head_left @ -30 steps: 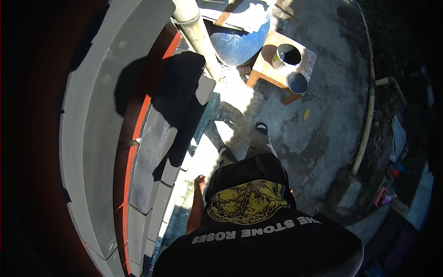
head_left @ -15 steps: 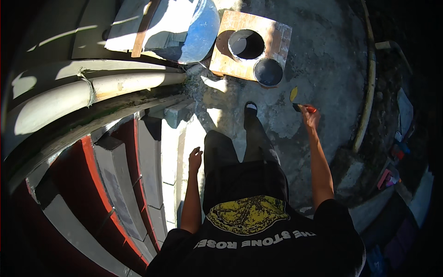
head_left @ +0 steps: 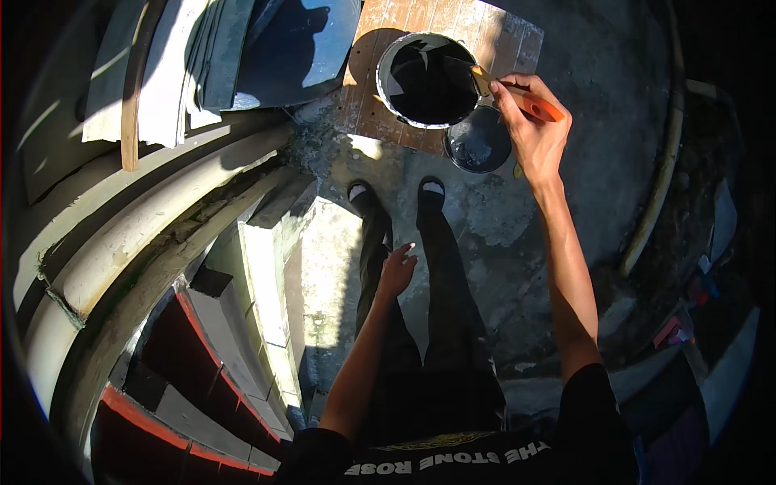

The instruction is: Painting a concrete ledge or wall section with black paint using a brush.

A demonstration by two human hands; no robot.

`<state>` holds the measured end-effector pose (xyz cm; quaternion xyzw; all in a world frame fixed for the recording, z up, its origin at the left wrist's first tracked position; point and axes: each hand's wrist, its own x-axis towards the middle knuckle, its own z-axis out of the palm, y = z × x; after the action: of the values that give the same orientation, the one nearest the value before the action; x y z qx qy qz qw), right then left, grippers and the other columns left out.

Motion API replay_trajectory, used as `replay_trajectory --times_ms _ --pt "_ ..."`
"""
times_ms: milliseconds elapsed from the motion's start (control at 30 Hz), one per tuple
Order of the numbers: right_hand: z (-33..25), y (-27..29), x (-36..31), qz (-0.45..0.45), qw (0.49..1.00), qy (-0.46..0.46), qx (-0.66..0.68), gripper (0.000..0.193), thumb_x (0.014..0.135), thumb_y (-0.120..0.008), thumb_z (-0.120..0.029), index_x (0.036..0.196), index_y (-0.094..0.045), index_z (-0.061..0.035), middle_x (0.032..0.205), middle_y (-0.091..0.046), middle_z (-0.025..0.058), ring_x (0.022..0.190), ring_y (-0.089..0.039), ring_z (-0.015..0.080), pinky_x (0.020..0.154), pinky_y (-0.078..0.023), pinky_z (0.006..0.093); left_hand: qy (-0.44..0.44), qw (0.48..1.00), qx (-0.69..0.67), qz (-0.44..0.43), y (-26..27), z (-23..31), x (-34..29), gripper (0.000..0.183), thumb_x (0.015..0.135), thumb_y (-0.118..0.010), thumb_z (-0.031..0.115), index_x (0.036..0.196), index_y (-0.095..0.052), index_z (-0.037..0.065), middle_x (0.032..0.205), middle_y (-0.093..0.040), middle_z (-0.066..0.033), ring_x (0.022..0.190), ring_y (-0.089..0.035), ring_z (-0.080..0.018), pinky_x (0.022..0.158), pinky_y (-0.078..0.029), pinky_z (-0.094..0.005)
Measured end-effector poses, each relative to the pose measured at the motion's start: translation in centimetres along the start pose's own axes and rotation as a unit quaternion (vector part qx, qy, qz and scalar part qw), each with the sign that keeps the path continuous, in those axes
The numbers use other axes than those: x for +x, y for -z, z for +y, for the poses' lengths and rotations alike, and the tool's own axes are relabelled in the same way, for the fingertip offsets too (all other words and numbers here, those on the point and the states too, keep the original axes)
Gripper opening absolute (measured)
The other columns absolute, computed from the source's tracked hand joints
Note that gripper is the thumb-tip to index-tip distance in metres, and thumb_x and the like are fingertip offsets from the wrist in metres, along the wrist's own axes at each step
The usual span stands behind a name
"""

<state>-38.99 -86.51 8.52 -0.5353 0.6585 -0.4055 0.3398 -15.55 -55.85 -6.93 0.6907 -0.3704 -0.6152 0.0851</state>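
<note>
Your right hand (head_left: 529, 129) is closed around the orange handle of a paintbrush (head_left: 517, 95), gripping it well back so that the bristle end reaches over the rim of the open paint can (head_left: 428, 79) and your fingers stay clear of the dark paint inside. The can stands on a small wooden board (head_left: 453, 48), toward the board's near edge, which keeps it off the rough concrete floor (head_left: 517, 234); its round dark lid (head_left: 478, 141) lies half on the board's near right corner, touching the can, close enough to be put back on. Whether the bristles are touching the paint or resting on the rim, the shadow inside the can makes it hard to tell. Your left hand (head_left: 396, 271) holds nothing: it hangs open and relaxed with fingers loosely spread in front of your left thigh, out of the way of the brush. You stand with both shoes (head_left: 396, 192) pointed at the board's near edge. To your left run pale painted steps (head_left: 267, 267) with red-edged ones (head_left: 162, 396) below them.
</note>
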Motion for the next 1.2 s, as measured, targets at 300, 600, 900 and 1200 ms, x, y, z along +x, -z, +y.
replay_trajectory --times_ms 300,600,900,1200 --pt "10.1 -9.9 4.3 -0.171 0.926 0.241 -0.237 0.014 0.08 -0.071 -0.007 0.091 -0.068 0.0021 0.087 -0.069 0.0247 0.083 -0.067 0.0449 0.075 -0.055 0.0481 0.052 0.998 -0.024 -0.01 -1.7 -2.6 -0.2 0.044 0.092 -0.065 0.02 0.133 -0.062 0.005 0.125 -0.067 -0.0211 0.114 -0.067 -0.0344 0.098 -0.052 -0.0415" --pt "10.5 -7.7 4.2 -0.185 0.917 0.242 -0.256 0.022 0.082 -0.071 -0.009 0.101 -0.069 0.0024 0.092 -0.07 0.0259 0.083 -0.067 0.0426 0.079 -0.056 0.0466 0.003 0.998 -0.065 -0.017 -4.0 -2.1 5.9 0.04 0.095 -0.065 0.01 0.133 -0.059 0.003 0.122 -0.07 -0.0163 0.109 -0.07 -0.0219 0.092 -0.053 -0.0332" --pt "5.2 -2.2 -0.8 -0.112 0.987 -0.105 0.039 0.022 0.093 -0.067 -0.009 0.112 -0.074 0.0011 0.093 -0.075 0.0139 0.084 -0.073 0.0182 0.073 -0.056 0.0284 0.008 0.986 -0.155 -0.068 -10.3 4.1 17.2 0.057 0.093 -0.064 0.016 0.146 -0.045 0.004 0.125 -0.066 -0.0096 0.106 -0.064 -0.0199 0.091 -0.052 -0.034" --pt "9.8 0.7 -8.4 -0.031 0.997 0.02 -0.072 0.026 0.087 -0.073 0.0 0.113 -0.074 0.0015 0.102 -0.074 0.0143 0.086 -0.072 0.0197 0.073 -0.057 0.0276 0.113 0.853 -0.494 -0.127 -10.0 9.7 17.5 0.064 0.099 -0.051 0.027 0.154 -0.027 0.004 0.145 -0.047 -0.0141 0.121 -0.055 -0.029 0.101 -0.047 -0.0464"
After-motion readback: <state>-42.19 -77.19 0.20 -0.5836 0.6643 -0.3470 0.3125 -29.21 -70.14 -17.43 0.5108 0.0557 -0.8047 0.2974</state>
